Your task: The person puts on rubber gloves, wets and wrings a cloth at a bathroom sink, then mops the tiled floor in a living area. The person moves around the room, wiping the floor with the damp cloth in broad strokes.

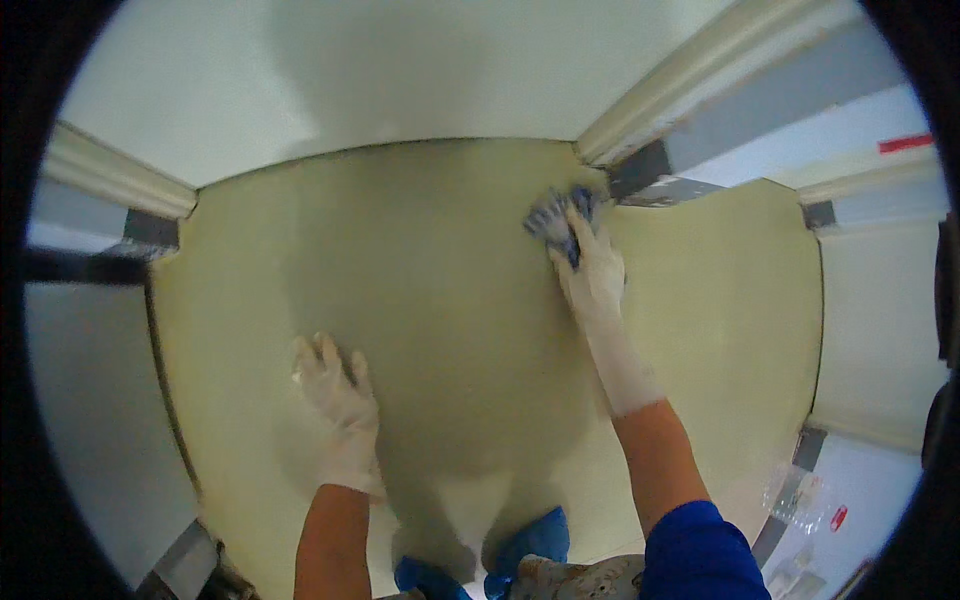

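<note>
On the yellowish floor point(450, 315), my right hand point(596, 270) in a pale glove grips a crumpled blue-and-white cloth point(559, 221). The cloth is close to the corner of the door frame at the far right, and part of it is hidden under my fingers. My left hand point(337, 397), also gloved, holds nothing. Its fingers are spread over the floor at the left; whether they touch it I cannot tell.
A white door or panel point(420, 75) borders the floor ahead, between a left door frame point(120, 172) and a right one point(667, 82). Blue-covered feet point(532, 536) stand at the bottom. Clear plastic point(799, 495) is at the lower right wall.
</note>
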`<action>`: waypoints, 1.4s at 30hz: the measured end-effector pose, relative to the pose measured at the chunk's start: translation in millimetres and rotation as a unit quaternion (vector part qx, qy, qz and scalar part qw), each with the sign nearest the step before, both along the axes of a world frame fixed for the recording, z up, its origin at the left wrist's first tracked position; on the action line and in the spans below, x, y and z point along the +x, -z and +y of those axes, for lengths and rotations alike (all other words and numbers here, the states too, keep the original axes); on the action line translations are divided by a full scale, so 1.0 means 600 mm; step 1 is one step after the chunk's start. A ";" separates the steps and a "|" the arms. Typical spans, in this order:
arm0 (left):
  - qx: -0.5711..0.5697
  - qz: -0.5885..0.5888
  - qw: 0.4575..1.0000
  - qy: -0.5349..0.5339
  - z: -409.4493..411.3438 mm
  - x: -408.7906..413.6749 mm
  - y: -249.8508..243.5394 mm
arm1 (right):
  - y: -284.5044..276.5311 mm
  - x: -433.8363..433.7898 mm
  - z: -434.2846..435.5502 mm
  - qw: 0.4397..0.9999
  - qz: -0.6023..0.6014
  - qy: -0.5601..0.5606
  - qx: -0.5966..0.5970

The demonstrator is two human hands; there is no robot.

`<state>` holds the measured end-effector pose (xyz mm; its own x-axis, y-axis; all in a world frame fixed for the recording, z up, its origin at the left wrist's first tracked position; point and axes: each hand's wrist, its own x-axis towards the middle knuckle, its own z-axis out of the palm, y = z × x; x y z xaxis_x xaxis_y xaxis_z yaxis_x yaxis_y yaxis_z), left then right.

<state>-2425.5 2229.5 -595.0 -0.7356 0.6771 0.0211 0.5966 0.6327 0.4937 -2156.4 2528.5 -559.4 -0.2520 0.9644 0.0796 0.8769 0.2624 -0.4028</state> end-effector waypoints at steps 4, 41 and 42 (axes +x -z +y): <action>0.001 -0.070 0.996 -0.055 0.001 -0.006 0.035 | 0.006 -0.200 0.048 1.000 -0.017 -0.019 0.017; -0.105 0.013 0.963 -0.247 -0.277 -0.246 0.003 | 0.033 -0.931 -0.440 0.832 0.189 -0.192 -0.485; -0.083 0.014 0.969 -0.233 -0.254 -0.242 0.009 | 0.054 -0.937 -0.384 0.826 0.258 -0.076 -0.496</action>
